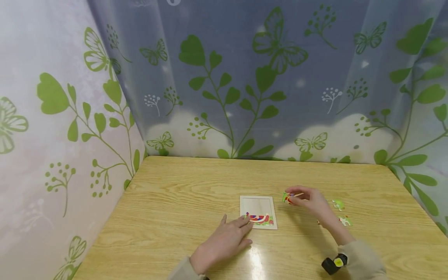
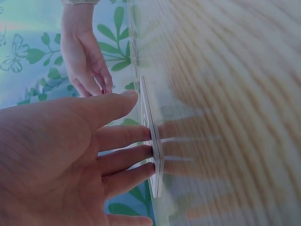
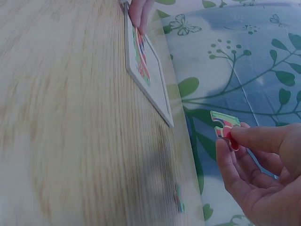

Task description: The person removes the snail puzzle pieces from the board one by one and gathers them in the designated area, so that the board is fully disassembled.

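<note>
A square puzzle board (image 1: 258,197) with a pale raised rim lies flat on the table, coloured pieces (image 1: 259,219) filling its near edge. My left hand (image 1: 225,240) rests its straight fingertips on the board's left near corner; the left wrist view shows those fingers (image 2: 127,160) spread across the rim. To the right of the board, my right hand (image 1: 311,202) pinches a green and red puzzle piece (image 3: 226,132) between thumb and fingers, held up off the table. Part of that piece is hidden behind the fingertips.
Loose puzzle pieces lie right of the right hand, a green one (image 1: 338,204) farther back and a white and green one (image 1: 344,221) nearer. Another small piece is partly hidden by the right wrist. A patterned curtain (image 1: 224,77) hangs behind the wooden table (image 1: 168,194).
</note>
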The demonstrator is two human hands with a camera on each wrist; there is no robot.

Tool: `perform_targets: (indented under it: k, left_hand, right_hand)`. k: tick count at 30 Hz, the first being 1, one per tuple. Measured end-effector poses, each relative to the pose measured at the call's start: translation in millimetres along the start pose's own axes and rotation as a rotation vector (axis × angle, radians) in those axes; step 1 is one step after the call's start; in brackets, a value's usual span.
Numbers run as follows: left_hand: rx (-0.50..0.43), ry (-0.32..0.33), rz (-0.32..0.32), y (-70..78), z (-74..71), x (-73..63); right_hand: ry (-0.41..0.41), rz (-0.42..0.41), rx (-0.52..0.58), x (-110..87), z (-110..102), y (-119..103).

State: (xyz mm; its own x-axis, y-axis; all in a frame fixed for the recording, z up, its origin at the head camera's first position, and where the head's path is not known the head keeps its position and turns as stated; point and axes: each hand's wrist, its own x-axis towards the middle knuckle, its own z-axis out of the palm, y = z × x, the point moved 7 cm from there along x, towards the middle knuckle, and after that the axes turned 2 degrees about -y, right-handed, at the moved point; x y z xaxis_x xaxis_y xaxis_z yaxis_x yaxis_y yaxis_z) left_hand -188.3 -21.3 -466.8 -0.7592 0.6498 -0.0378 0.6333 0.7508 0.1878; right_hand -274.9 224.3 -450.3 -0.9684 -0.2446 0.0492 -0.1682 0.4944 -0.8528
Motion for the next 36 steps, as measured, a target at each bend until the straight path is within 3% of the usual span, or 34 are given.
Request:
perform_targets:
  k: [5,10,21,36]
  left_hand:
    - [-0.006,0.006,0.003,1.0,-0.2,0.8]
    - [-0.007,0.006,0.002,1.0,-0.6,1.3]
    - [-0.013,0.004,0.002,0.8,-0.3,1.3]
    - [-0.045,-0.002,-0.015,-1.6,0.1,1.7]
  right_hand:
    - [0.004,0.018,-0.038,-10.1,-9.5,7.9]
    - [-0.043,0.043,-0.077,-18.4,-10.1,15.9]
    - [-0.084,0.067,-0.284,-23.2,-7.7,33.4]
    - [-0.061,0.048,-0.388,-18.1,-2.9,28.2]
